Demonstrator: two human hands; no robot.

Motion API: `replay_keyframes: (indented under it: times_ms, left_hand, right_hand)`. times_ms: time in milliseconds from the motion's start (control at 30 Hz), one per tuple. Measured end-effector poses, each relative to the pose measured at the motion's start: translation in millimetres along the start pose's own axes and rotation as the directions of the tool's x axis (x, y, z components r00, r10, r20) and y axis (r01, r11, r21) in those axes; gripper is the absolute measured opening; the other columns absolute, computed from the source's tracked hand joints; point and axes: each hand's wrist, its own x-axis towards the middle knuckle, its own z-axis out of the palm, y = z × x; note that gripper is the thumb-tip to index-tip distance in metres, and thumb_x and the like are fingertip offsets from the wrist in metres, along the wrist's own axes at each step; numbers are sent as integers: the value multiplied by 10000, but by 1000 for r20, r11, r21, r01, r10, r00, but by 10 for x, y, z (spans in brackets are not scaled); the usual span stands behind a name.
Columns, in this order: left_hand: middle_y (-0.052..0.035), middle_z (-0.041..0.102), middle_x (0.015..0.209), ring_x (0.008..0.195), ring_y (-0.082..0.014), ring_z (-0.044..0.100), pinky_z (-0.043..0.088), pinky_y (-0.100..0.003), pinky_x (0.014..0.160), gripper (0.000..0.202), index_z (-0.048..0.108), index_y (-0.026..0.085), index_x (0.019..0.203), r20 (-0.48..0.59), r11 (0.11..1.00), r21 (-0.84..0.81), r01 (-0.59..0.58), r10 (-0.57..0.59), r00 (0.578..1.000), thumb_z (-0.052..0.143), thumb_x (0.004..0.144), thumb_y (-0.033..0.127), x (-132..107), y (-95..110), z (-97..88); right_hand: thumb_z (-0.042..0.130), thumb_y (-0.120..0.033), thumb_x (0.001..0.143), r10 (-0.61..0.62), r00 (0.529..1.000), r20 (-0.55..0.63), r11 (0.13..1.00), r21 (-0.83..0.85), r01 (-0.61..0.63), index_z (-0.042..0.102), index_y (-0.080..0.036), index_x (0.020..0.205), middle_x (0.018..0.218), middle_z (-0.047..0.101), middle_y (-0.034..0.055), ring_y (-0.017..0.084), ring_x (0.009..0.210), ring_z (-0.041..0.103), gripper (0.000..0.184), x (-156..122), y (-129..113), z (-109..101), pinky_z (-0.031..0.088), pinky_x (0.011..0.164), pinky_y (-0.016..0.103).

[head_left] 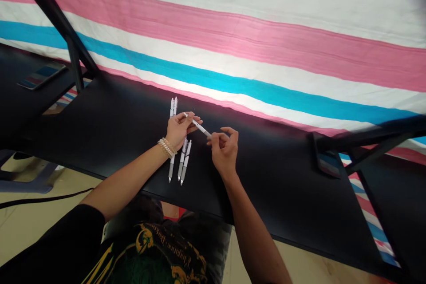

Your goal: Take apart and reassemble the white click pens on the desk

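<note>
A white pen (199, 127) is held above the black table between both hands, slanting down to the right. My left hand (181, 126) pinches its upper end between thumb and fingers. At the lower end, the fingers of my right hand (224, 148) close round the tip, which they hide. Below my left hand, two white pens with grey grips (185, 162) lie side by side on the table. Left of them lies another such pen (171, 171), partly covered by my left wrist. Pen ends (173, 105) stick out beyond my left hand.
The black table (273, 177) runs across the view. Behind it hangs a striped pink, white and blue cloth (233, 44). Black metal frame bars (71, 37) stand at both sides. A flat phone-like object (41, 75) lies at the far left.
</note>
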Motion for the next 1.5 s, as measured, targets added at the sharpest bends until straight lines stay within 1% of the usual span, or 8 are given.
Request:
replay_keyframes:
  times_ms: [233, 400, 600, 900, 1000, 1200, 1333, 1500]
  left_hand:
    - [8, 630, 721, 670, -112, 659, 556, -262, 701, 245, 598, 181, 877, 72, 992, -117, 53, -45, 996, 742, 860, 379, 6, 76, 19]
    - [103, 241, 473, 335, -57, 220, 253, -198, 360, 299, 558, 216, 809, 111, 937, -247, 246, -225, 968, 523, 948, 479, 77, 487, -137]
    - [94, 200, 467, 336, -64, 160, 152, -213, 344, 295, 558, 206, 784, 55, 936, -326, 133, -122, 991, 390, 960, 372, 186, 920, -434]
    - [107, 144, 485, 365, -52, 86, 76, -212, 368, 260, 513, 200, 782, -23, 934, -356, -6, -2, 1000, 414, 947, 374, 333, 1166, -733]
    - [108, 139, 488, 365, -53, 90, 68, -212, 377, 252, 480, 200, 761, -32, 934, -358, 0, -13, 999, 405, 939, 362, 387, 1193, -788]
    - [117, 227, 513, 369, -52, 172, 134, -181, 399, 370, 329, 225, 749, -95, 987, -151, 54, -69, 993, 490, 917, 512, 462, 957, -634]
    - [112, 394, 576, 404, -58, 324, 250, -164, 441, 320, 348, 246, 896, -272, 981, 165, -102, 145, 951, 578, 906, 468, 604, 660, -582]
    - [49, 551, 752, 590, -86, 547, 435, -211, 600, 235, 404, 232, 1052, -233, 844, 514, -150, 307, 923, 578, 918, 318, 721, 481, -646]
  right_hand:
    - [518, -365, 990, -34, 980, 197, 999, 24, 30, 459, -237, 1191, 714, 623, -52, 111, 516, 573, 245, -57, -11, 9, 460, 515, 241]
    - [552, -387, 973, -56, 983, 175, 998, 1, 57, 455, -230, 1224, 788, 653, -25, 127, 629, 595, 312, -49, -11, 35, 479, 597, 261]
    - [563, -356, 965, -63, 986, 157, 986, -144, 86, 498, -210, 1148, 698, 634, -40, 121, 569, 564, 243, -29, -13, 14, 455, 597, 259]
    - [574, -369, 943, 1, 965, 261, 980, -191, 51, 502, -207, 1144, 731, 624, -24, 116, 587, 555, 268, -13, -62, -44, 460, 608, 244]
    - [600, -411, 934, 102, 858, 504, 993, -108, -55, 491, -215, 1147, 702, 609, -39, 104, 539, 541, 309, -7, -126, -112, 439, 532, 215]
    - [640, -489, 904, 226, 389, 893, 953, -121, -277, 564, -193, 1077, 629, 599, -44, 89, 436, 519, 352, -43, -257, -200, 413, 420, 183]
    - [618, -516, 912, 297, 372, 879, 943, -209, -259, 570, -191, 1154, 636, 579, -42, 90, 451, 506, 407, -44, -269, -161, 406, 410, 181]
    - [640, -516, 885, 283, 438, 853, 952, -192, -240, 604, -186, 1133, 669, 545, -28, 118, 565, 538, 415, -48, -323, -110, 429, 464, 197]
